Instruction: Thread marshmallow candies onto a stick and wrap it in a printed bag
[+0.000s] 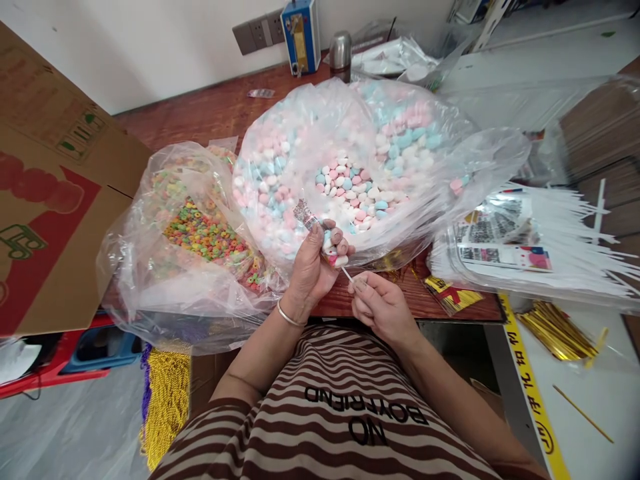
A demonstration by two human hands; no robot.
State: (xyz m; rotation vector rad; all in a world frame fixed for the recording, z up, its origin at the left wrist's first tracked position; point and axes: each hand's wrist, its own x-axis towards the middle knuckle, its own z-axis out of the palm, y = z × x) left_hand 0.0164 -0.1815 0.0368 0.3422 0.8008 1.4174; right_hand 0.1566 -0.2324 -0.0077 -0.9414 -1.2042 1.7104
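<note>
Candies in a small clear printed bag are gripped in my left hand, whose fingers wrap round it. A thin white stick sticks out of the bag's lower end. My right hand pinches that stick's far end, just right of my left hand and near the table's front edge. Behind both hands lies a large open plastic bag of pink, blue and white candies. To the left sits another clear bag with small colourful ring candies.
A cardboard box stands at the left. White sticks and printed bags lie at the right, near gold twist ties. A blue device and a metal flask stand by the wall.
</note>
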